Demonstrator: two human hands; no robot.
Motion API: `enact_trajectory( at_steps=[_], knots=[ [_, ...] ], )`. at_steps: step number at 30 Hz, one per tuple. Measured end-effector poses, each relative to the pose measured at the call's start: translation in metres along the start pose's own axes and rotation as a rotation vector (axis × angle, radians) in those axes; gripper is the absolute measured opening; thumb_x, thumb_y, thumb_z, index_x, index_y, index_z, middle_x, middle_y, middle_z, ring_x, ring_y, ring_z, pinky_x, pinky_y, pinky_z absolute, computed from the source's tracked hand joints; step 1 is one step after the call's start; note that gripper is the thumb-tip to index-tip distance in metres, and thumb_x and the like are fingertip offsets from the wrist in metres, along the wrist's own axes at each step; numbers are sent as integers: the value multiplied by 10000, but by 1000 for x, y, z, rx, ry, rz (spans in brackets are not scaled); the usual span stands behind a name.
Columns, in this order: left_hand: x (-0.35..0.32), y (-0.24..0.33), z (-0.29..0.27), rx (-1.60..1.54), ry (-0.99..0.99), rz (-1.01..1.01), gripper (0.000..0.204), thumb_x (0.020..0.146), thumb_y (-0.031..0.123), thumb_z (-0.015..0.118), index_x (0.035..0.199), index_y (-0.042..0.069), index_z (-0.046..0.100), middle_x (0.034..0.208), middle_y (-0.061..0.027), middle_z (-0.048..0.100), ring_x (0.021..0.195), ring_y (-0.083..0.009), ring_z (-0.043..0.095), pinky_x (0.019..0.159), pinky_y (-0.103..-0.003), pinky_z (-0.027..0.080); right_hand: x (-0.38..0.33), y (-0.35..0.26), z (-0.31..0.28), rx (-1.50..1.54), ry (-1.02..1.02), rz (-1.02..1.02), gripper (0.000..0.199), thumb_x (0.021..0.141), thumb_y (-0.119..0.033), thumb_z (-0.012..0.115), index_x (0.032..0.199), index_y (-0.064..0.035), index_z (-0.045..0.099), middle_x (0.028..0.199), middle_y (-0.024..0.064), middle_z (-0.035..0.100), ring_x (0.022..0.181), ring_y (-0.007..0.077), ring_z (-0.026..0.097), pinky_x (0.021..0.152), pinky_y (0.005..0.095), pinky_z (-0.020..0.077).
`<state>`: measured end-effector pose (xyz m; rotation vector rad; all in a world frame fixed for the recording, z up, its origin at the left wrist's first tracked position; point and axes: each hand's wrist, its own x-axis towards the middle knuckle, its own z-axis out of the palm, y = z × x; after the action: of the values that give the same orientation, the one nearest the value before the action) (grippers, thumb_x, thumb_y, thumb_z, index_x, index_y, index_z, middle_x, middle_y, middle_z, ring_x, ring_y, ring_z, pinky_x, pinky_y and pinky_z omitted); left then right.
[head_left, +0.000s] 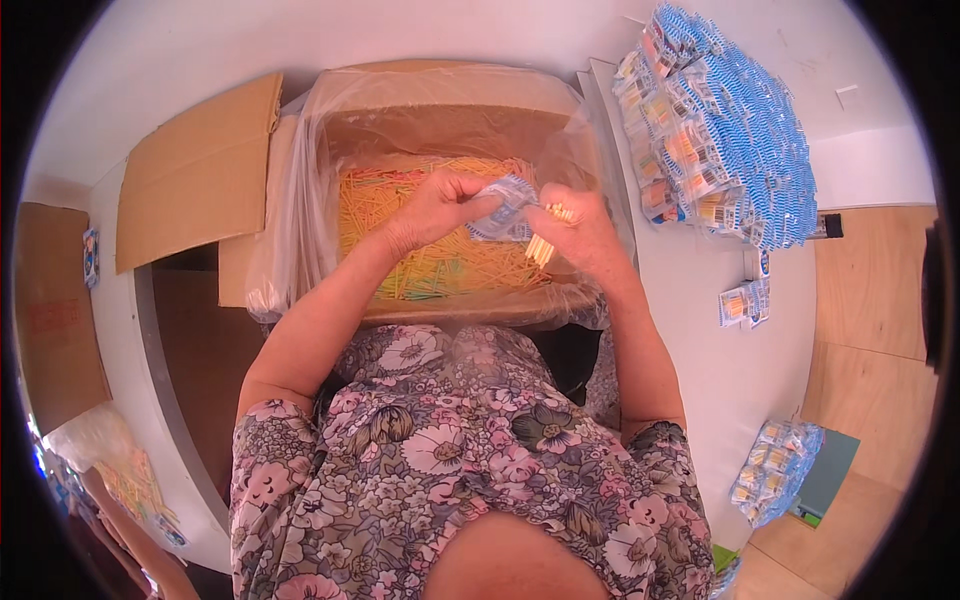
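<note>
My left hand (440, 208) pinches a small clear plastic packet (512, 190) with blue-and-white striped edging, over the open cardboard box (440, 118). Beside it, my right hand (588, 228) is closed around a bundle of thin pale-yellow candle-like sticks (543, 246), their ends showing above and below the fingers. The right fingertips are close to the packet's edge; whether they grip it too I cannot tell. Under both hands, many loose thin sticks (400, 262), mostly yellow and orange with some green and red, lie in the box, which is lined with clear plastic (290, 225).
A tall stack of filled blue-and-white packets (735, 140) stands at the right on the white table (690, 330). A few packets (745, 303) lie nearer, with another pile (775, 470) at the lower right. Another person's arm (135, 540) shows at the lower left, near more sticks (135, 485).
</note>
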<state>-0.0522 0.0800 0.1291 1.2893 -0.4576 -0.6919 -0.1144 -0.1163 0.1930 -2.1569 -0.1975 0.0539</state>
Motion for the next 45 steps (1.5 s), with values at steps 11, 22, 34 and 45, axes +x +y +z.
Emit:
enact_trajectory(
  at_steps=[11, 22, 34, 45],
  knots=[
    [-1, -3, -12, -79, 71, 116, 126, 814, 31, 653, 932, 11, 691, 841, -25, 674, 762, -79, 598, 715, -241, 494, -7, 9, -11, 460, -157, 235, 165, 829, -153, 644, 710, -55, 583, 658, -37, 538, 609, 36, 472, 531, 211, 356],
    [0, -4, -9, -71, 83, 131, 114, 729, -24, 706, 840, 1, 701, 788, -19, 666, 731, -73, 594, 693, -233, 492, -13, 3, -9, 315, -160, 117, 157, 814, -127, 662, 700, -66, 572, 656, -31, 550, 580, 36, 504, 482, 205, 368],
    [3, -5, -7, -46, -58, 111, 101, 742, -13, 685, 840, 4, 701, 909, -61, 637, 827, -133, 591, 756, -265, 483, 27, -25, -7, 481, 115, 187, 194, 817, -184, 669, 705, -66, 564, 648, -44, 500, 587, 24, 467, 504, 204, 363],
    [-2, -5, -3, -67, 0, 2, 162, 832, 86, 648, 974, 20, 689, 916, -20, 675, 857, -86, 579, 808, -265, 468, 20, -34, -7, 335, 86, 32, 169, 792, -159, 687, 835, -31, 585, 746, -8, 581, 679, 74, 529, 612, 229, 424]
  ],
)
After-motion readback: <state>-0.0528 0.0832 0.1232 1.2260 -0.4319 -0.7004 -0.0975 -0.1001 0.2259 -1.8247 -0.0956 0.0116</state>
